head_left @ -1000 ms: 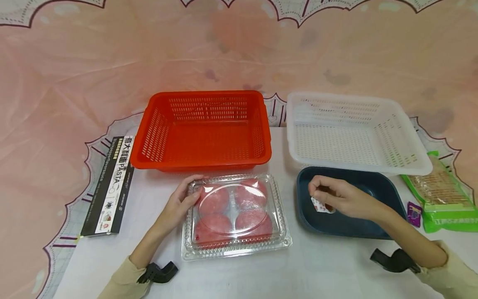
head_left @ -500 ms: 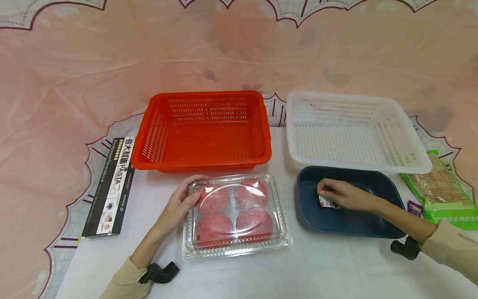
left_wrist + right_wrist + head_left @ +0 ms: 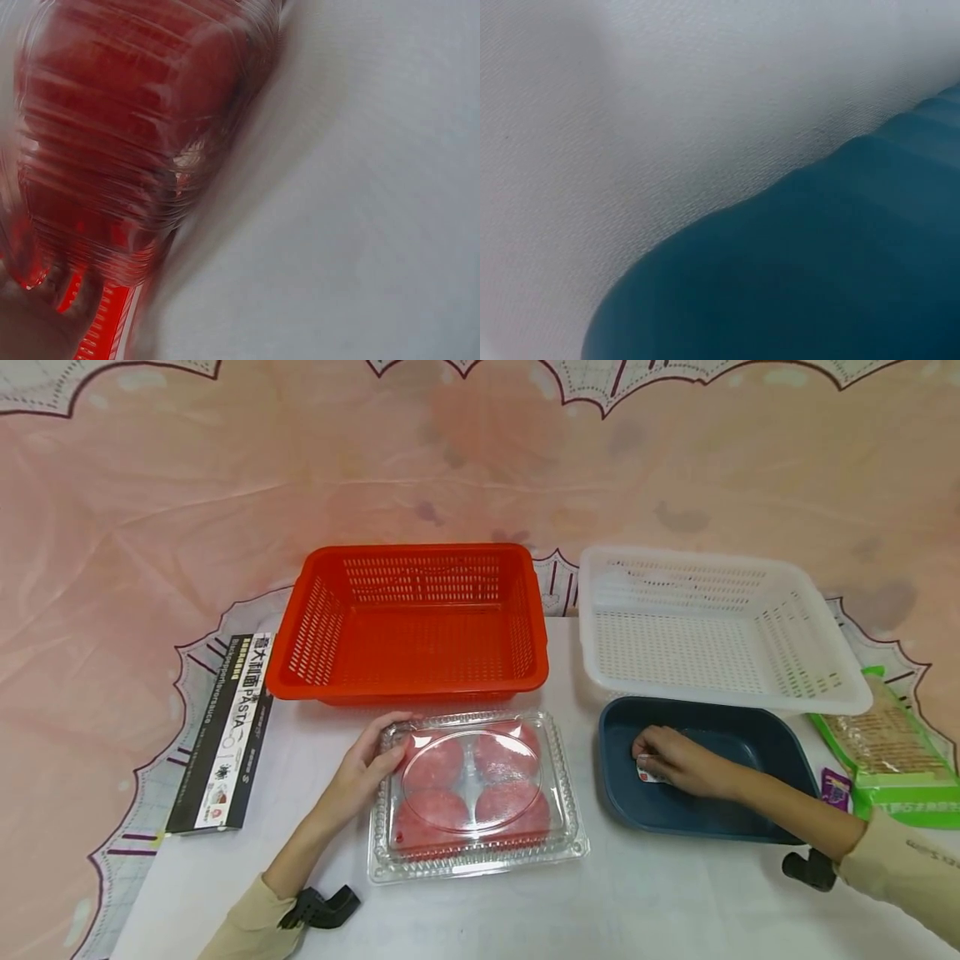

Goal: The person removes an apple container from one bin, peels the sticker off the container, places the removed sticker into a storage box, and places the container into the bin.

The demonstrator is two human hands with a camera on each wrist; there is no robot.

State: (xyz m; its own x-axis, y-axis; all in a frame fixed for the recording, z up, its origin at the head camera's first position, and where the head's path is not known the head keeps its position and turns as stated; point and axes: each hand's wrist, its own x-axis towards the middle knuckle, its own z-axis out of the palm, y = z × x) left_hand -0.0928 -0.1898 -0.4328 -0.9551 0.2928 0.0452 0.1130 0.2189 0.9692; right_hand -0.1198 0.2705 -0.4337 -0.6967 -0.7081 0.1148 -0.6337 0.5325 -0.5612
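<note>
My left hand (image 3: 363, 777) holds the left side of a clear plastic clamshell box (image 3: 472, 868), with the thumb at the lid and the fingers at the far-left corner. Round red pieces (image 3: 435, 764) show through the lid; the left wrist view has the box (image 3: 127, 135) close up. Low inside a dark blue basin (image 3: 712, 827), my right hand (image 3: 686, 764) pinches a small white packet with red marks (image 3: 651, 772), mostly hidden under the fingers. Only the outer wall of the basin (image 3: 795, 277) and white cloth show in the right wrist view.
Behind stand a red basket (image 3: 420, 685) and a white basket (image 3: 720, 689). A black-and-white pasta box (image 3: 221, 735) lies at the left. Right of the basin are a small purple packet (image 3: 836, 789) and a green-edged food bag (image 3: 885, 743).
My right hand has lowered into the basin with the small packet, its forearm swinging to the right. My left hand and the clamshell box have stayed in place.
</note>
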